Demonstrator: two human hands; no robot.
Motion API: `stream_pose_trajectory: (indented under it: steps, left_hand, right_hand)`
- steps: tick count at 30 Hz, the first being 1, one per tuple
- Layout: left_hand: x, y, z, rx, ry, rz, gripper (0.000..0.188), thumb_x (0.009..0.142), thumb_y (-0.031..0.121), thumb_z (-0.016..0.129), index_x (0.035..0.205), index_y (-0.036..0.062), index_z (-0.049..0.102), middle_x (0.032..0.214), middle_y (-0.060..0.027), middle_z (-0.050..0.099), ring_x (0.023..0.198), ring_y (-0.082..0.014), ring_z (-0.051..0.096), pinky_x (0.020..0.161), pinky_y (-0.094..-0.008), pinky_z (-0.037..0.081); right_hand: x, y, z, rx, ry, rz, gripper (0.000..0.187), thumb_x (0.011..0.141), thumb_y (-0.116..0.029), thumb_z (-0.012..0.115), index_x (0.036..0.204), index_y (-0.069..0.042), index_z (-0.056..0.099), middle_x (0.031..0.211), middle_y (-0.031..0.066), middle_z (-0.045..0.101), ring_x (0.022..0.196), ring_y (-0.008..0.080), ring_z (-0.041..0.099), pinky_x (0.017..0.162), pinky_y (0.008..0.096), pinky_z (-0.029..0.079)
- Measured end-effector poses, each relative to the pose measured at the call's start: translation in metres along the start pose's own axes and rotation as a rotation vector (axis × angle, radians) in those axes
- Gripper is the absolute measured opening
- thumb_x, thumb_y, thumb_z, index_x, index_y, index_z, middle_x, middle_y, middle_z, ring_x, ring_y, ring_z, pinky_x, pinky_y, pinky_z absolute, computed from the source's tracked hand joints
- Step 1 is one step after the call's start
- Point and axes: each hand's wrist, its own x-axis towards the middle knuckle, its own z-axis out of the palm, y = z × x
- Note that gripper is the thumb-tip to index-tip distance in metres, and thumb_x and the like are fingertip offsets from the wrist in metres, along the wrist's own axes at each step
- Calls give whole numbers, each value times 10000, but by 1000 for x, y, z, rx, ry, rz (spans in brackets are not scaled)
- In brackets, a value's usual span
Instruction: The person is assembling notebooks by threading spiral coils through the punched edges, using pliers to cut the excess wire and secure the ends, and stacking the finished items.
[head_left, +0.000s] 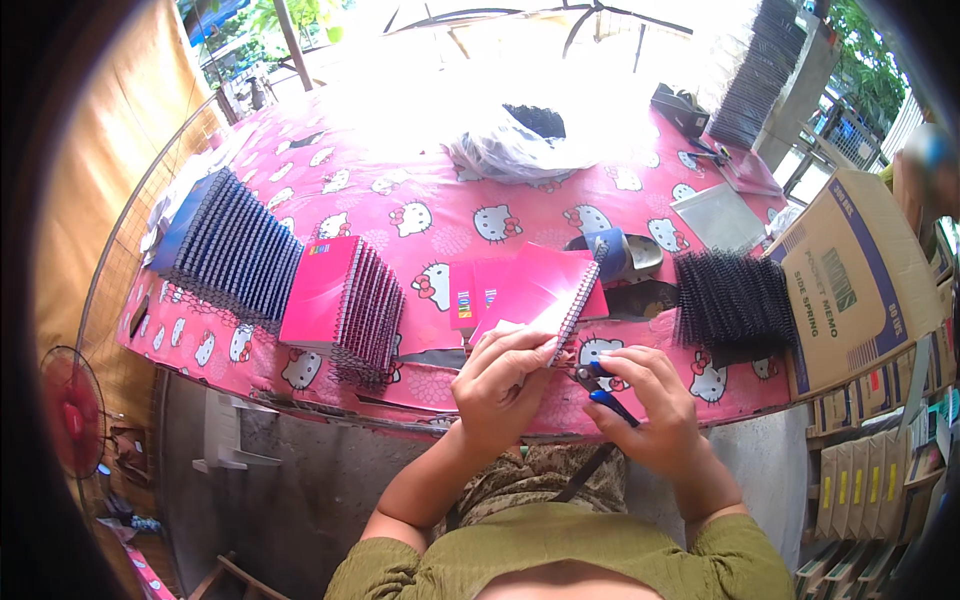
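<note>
My left hand (500, 385) is closed on the lower end of a pink spiral notebook (540, 290), tilted above the table's near edge. A dark wire coil runs along its right side. My right hand (652, 405) grips blue-handled pliers (612, 402), their jaws at the coil's lower end beside my left fingers. Whether the jaws are closed on the wire I cannot tell. Under the held notebook lie more pink covers (464, 300). Left of them stands a stack of pink spiral notebooks (322, 300), with a taller stack of blue ones (215, 245) beyond.
Black wire coils (730, 305) are heaped at the right, against an open cardboard box (850, 280). A blue-and-grey object (612, 252) sits behind the notebook. Farther back, a plastic bag (490, 155) holds dark coils. A round fan (72, 412) stands at far left.
</note>
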Motion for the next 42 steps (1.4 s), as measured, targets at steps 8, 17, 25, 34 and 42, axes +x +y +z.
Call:
stream_pose_trajectory:
  steps: [8,17,25,34,42]
  left_hand:
    - [0,1,-4,29,43,43,257,677,-133,692,900,-7,670,887,-146,694,789,-269,670,714,-344,515]
    - [41,-3,-74,0,661,21,190,855,28,688,813,47,505,952,-161,682,876,-177,647,746,-270,503]
    - [4,-92,-205,192,887,-468,141,870,53,683,817,21,556,854,-87,657,779,-102,614,721,-221,507]
    - [9,-88,-178,245,868,-495,164,898,44,606,1030,-26,673,955,-62,680,815,-100,617,745,-220,491]
    - [0,-98,-170,173,850,-402,172,940,82,516,994,-38,627,1035,-124,671,924,-157,608,850,-287,476]
  right_hand:
    - [8,23,7,748,-358,403,336,859,-147,688,1096,71,594,974,169,657,867,243,645,757,357,524]
    - [-11,35,22,541,-206,519,371,851,-160,701,1139,46,592,1097,144,639,982,209,628,859,319,493]
    - [-56,91,31,-215,-127,326,412,792,-240,749,1061,44,620,1127,195,606,1068,333,573,898,437,448]
    - [47,120,16,228,82,508,458,887,-381,653,1159,-15,611,1036,101,639,844,204,609,716,309,482]
    - [184,14,59,-43,-211,-227,493,821,-151,706,1251,12,528,1242,188,559,1138,327,551,958,398,452]
